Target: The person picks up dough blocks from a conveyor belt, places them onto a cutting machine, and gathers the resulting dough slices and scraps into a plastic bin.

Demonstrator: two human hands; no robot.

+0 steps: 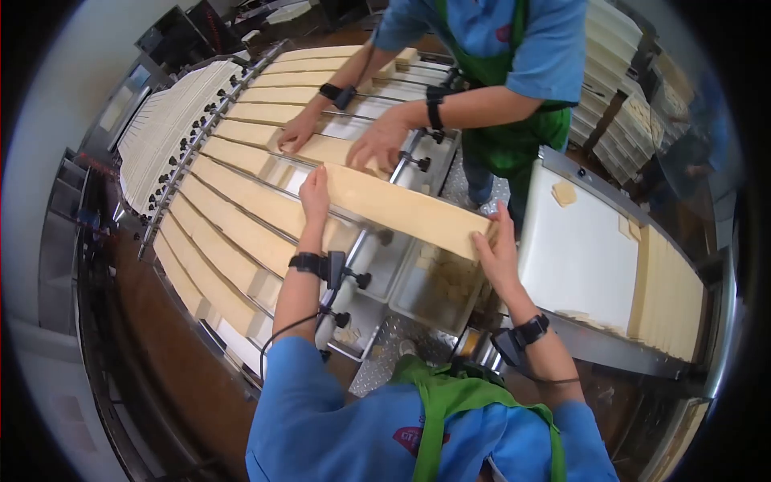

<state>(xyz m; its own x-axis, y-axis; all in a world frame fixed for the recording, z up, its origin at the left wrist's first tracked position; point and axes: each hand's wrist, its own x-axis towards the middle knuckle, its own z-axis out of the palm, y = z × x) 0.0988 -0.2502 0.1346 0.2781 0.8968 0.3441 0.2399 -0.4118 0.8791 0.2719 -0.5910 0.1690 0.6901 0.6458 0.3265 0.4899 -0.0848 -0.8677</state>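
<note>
A long, pale, flat strip of stacked sheets [405, 210] is held between my two hands, above the near edge of the slatted conveyor. My left hand [315, 195] grips its left end, over the lanes. At its right end, beside the white belt, my right hand [498, 247] has its fingers around the edge. Beneath the strip is a bin [434, 293] with small pale pieces inside. More pale strips [241, 193] lie in parallel lanes between metal rails.
Across the conveyor a co-worker in a green apron [514, 145] has both hands on another strip [321, 149]. To the right, a white belt [578, 249] carries a row of upright pale sheets [671, 297]. Black knobs and a metal rail [193, 149] cross the lanes.
</note>
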